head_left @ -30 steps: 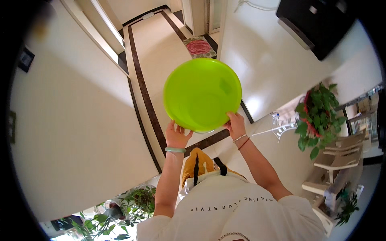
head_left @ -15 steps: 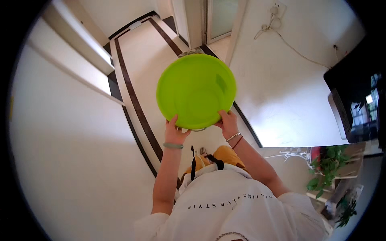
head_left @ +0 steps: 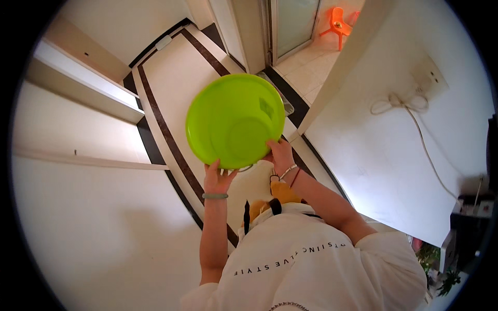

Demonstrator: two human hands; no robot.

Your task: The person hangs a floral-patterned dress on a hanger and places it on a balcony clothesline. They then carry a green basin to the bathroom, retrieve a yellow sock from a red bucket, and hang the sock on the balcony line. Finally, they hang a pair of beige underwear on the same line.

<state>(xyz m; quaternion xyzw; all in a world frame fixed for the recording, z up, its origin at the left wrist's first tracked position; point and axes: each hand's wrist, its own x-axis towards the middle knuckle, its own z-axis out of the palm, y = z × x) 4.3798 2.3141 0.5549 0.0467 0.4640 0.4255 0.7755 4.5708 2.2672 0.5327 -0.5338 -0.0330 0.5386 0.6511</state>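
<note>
A round lime-green plastic basin (head_left: 212, 122) is held out in front of me, its inside turned toward me. A dark patch marks its inner wall, and nothing lies in it. My left hand (head_left: 218, 178) grips the near rim at the left, thumb and fingers closed around it. At the near right of the rim, my right hand (head_left: 280, 155) is closed on the basin too, fingers partly hidden beneath it. A small pale loop handle (head_left: 246, 169) shows under the rim between the hands.
A pale hallway floor (head_left: 168, 67) with dark border strips runs ahead. White walls stand on both sides, a cord (head_left: 423, 140) hanging on the right one. Beyond a frosted glass door (head_left: 295, 26) stands an orange chair (head_left: 339, 27). A grey mat (head_left: 284, 103) lies at that doorway.
I have moved forward along the hallway with the basin, which sits slightly further left in view. The orange chair has come into view; the television and plants have slid toward the lower right edge.
</note>
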